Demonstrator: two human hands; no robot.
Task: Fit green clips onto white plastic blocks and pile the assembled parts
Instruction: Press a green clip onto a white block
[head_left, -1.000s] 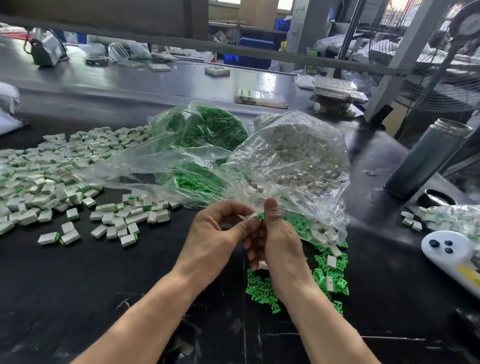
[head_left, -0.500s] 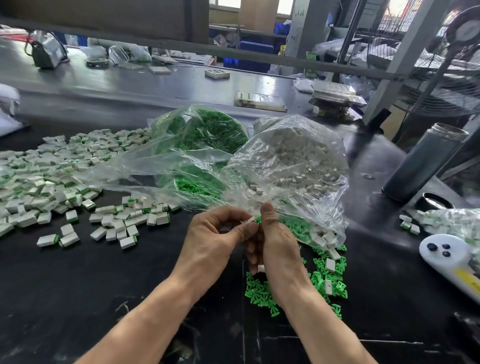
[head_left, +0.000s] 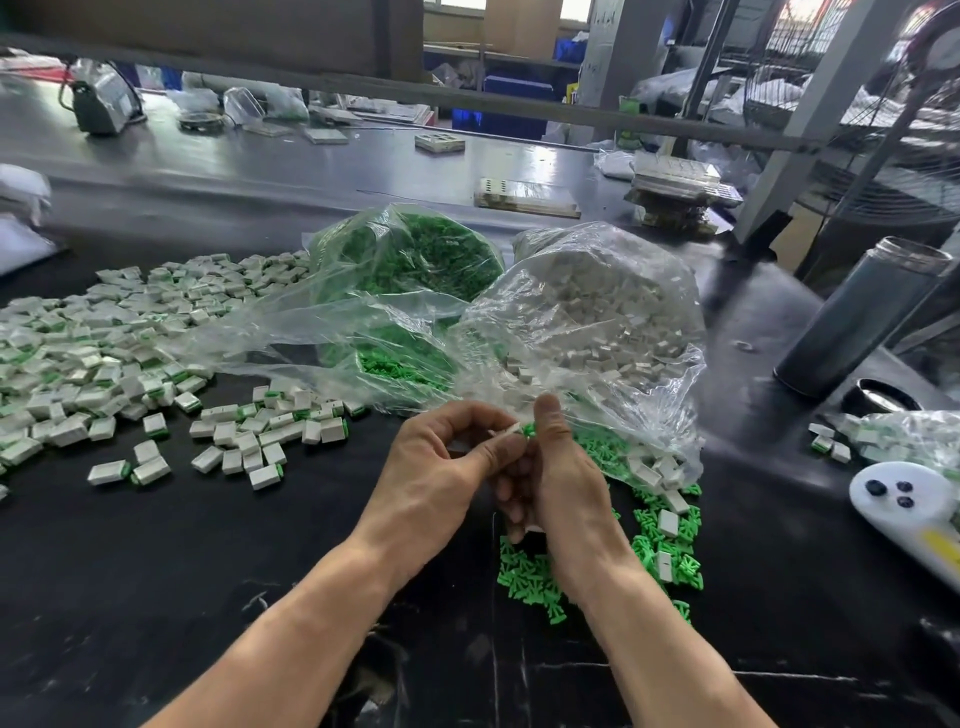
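Observation:
My left hand (head_left: 441, 478) pinches a small white block (head_left: 506, 432) between thumb and fingers. My right hand (head_left: 558, 478) meets it, its thumb pressing a green clip (head_left: 529, 430) against the block's end. Both hands hover above the black table, just in front of the clear bags. Loose green clips (head_left: 524, 571) and a few white blocks (head_left: 667, 522) lie under and right of my right hand. A wide pile of assembled white-and-green parts (head_left: 104, 353) spreads over the left of the table.
A clear bag of green clips (head_left: 410, 254) and a clear bag of white blocks (head_left: 597, 312) lie behind my hands. A grey metal flask (head_left: 862, 317) stands at right, a white controller (head_left: 904, 499) near the right edge. Trays and clutter sit at the far side.
Both hands stay together in nearly the same place, working the clip onto the block. The view has shifted slightly.

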